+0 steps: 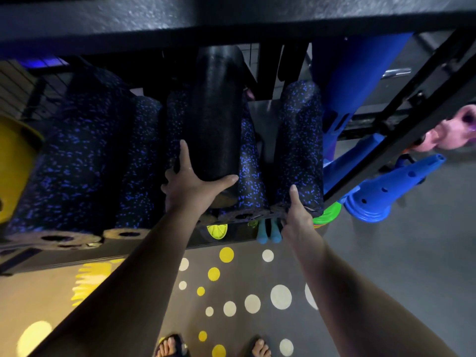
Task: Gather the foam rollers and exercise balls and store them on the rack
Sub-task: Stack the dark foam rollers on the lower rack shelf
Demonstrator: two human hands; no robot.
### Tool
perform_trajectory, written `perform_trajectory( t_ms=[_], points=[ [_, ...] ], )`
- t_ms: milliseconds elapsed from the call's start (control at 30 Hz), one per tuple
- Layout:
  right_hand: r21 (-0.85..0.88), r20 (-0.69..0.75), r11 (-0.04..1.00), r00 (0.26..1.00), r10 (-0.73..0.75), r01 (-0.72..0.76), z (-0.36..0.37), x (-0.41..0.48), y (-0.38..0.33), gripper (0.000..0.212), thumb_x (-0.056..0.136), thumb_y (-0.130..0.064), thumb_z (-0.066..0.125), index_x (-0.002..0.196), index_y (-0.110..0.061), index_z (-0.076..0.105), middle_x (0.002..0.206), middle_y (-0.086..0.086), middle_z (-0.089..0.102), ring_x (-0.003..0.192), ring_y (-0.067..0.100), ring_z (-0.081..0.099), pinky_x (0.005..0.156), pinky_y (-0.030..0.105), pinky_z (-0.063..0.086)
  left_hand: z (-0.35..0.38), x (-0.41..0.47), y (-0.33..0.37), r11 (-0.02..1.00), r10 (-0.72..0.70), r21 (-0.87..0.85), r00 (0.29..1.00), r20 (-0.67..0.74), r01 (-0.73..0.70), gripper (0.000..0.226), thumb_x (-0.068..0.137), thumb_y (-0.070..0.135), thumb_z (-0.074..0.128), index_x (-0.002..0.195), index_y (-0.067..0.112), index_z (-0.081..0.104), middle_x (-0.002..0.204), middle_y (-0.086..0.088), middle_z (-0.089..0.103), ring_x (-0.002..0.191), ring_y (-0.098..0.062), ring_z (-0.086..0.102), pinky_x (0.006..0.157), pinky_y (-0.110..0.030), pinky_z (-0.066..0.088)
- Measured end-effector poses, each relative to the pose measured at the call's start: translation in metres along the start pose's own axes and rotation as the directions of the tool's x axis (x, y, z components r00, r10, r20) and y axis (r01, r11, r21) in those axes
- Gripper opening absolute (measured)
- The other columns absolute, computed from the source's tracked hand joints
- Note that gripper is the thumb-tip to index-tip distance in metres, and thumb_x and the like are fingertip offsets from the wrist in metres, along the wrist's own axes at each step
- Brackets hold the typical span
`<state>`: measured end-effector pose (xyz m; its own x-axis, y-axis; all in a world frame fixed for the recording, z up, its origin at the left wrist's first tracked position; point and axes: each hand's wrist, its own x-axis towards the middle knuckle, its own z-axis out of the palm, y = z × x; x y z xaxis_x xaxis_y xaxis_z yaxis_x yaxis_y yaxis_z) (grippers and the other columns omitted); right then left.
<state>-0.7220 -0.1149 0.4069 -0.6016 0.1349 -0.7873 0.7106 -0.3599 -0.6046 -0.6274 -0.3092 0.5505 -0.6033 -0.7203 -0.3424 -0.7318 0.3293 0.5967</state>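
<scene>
Spanning the whole view, the black rack [231,19] held a row of foam rollers lying end-out on its shelf. Far to the left of both hands lay the biggest blue-speckled roller [74,155]. The plain black roller [216,112] sat on top of the speckled ones, and the left hand [190,181] was spread wide against its near end, index finger up its left side and thumb across the rim. Just right of that hand, the right-most speckled roller [300,150] lay on the shelf; the right hand [296,215] pinched its near end, thumb on top, other fingers hidden beneath. Further right of that grip stood blue cones [381,194]. Below both hands, a small yellow-green disc [217,231] sat under the shelf.
</scene>
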Motion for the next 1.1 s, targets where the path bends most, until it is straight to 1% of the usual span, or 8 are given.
perform_trajectory(
  t_ms=[100, 200, 300, 433, 567, 700, 833, 1100],
  points=[
    [-0.073, 0.043, 0.997, 0.999, -0.015, 0.018, -0.008, -0.003, -0.004, 0.069, 0.066, -0.057, 0.090, 0.114, -0.017, 0.062, 0.101, 0.002, 0.076, 0.083, 0.021, 0.076, 0.069, 0.031, 0.061, 0.000, -0.002, 0.003, 1.000, -0.016, 0.020, 1.000, -0.001, 0.016, 0.136, 0.053, 0.078, 0.081, 0.152, 0.059, -0.009, 0.156, -0.015, 0.028, 0.140, -0.045, 0.032, 0.103, -0.055, 0.042],
    [-0.229, 0.081, 0.972, 0.996, -0.034, 0.052, -0.021, -0.003, -0.009, 0.087, 0.050, -0.067, 0.091, 0.118, -0.017, 0.066, 0.106, 0.007, 0.077, 0.089, 0.020, 0.074, 0.085, 0.042, 0.061, -0.006, 0.002, -0.002, 0.999, -0.022, -0.029, 0.999, 0.025, 0.023, 0.135, 0.051, 0.079, 0.082, 0.151, 0.060, -0.008, 0.158, -0.015, 0.028, 0.140, -0.043, 0.036, 0.104, -0.054, 0.042],
    [-0.307, 0.141, 0.947, 0.988, -0.057, 0.099, -0.033, -0.009, -0.015, 0.067, 0.073, -0.054, 0.086, 0.122, -0.014, 0.065, 0.110, 0.004, 0.076, 0.086, 0.016, 0.071, 0.073, 0.032, 0.056, -0.008, 0.005, -0.006, 0.997, -0.027, -0.074, 0.999, 0.047, 0.030, 0.136, 0.049, 0.082, 0.080, 0.150, 0.062, -0.009, 0.159, -0.015, 0.027, 0.139, -0.043, 0.038, 0.106, -0.054, 0.042],
    [-0.329, 0.116, 0.941, 0.993, -0.039, 0.075, -0.036, -0.014, -0.017, 0.045, 0.084, -0.046, 0.080, 0.110, -0.016, 0.058, 0.090, -0.001, 0.068, 0.076, 0.013, 0.066, 0.059, 0.028, 0.049, -0.003, 0.004, -0.004, 0.999, -0.013, -0.035, 1.000, 0.017, 0.013, 0.135, 0.050, 0.083, 0.078, 0.150, 0.061, -0.009, 0.155, -0.017, 0.031, 0.138, -0.044, 0.038, 0.104, -0.052, 0.042],
    [-0.312, 0.104, 0.948, 0.994, -0.031, 0.062, -0.029, -0.014, -0.013, 0.071, 0.066, -0.064, 0.086, 0.117, -0.020, 0.063, 0.111, 0.004, 0.071, 0.098, 0.029, 0.073, 0.081, 0.041, 0.059, 0.002, 0.004, -0.002, 1.000, -0.009, -0.015, 1.000, 0.003, 0.009, 0.135, 0.051, 0.082, 0.079, 0.151, 0.059, -0.009, 0.154, -0.018, 0.031, 0.137, -0.045, 0.039, 0.105, -0.054, 0.043],
    [-0.355, 0.227, 0.935, 0.969, 0.100, -0.014, -0.029, -0.015, -0.021, 0.106, 0.040, -0.075, 0.079, 0.133, -0.032, 0.049, 0.132, 0.002, 0.062, 0.111, 0.027, 0.061, 0.093, 0.049, 0.044, 0.002, 0.003, -0.001, 1.000, -0.006, -0.013, 1.000, 0.000, 0.006, 0.134, 0.053, 0.081, 0.079, 0.152, 0.058, -0.008, 0.154, -0.017, 0.031, 0.137, -0.045, 0.038, 0.102, -0.053, 0.043],
    [-0.338, 0.246, 0.940, 0.968, 0.046, 0.042, -0.028, -0.018, -0.027, 0.072, 0.080, -0.055, 0.079, 0.134, -0.020, 0.047, 0.125, 0.008, 0.068, 0.110, 0.030, 0.068, 0.091, 0.056, 0.053, 0.002, 0.002, -0.002, 1.000, -0.005, -0.017, 1.000, 0.003, 0.005, 0.135, 0.053, 0.081, 0.079, 0.152, 0.058, -0.009, 0.155, -0.017, 0.030, 0.138, -0.044, 0.037, 0.102, -0.053, 0.044],
    [-0.240, 0.203, 0.966, 0.978, -0.043, 0.092, -0.020, -0.012, -0.019, 0.057, 0.084, -0.044, 0.080, 0.124, -0.012, 0.054, 0.117, 0.017, 0.070, 0.104, 0.037, 0.071, 0.101, 0.054, 0.052, 0.005, 0.001, 0.000, 1.000, -0.001, -0.016, 1.000, -0.011, 0.001, 0.133, 0.056, 0.078, 0.080, 0.154, 0.056, -0.007, 0.155, -0.017, 0.029, 0.138, -0.044, 0.034, 0.105, -0.053, 0.040]
  ],
)
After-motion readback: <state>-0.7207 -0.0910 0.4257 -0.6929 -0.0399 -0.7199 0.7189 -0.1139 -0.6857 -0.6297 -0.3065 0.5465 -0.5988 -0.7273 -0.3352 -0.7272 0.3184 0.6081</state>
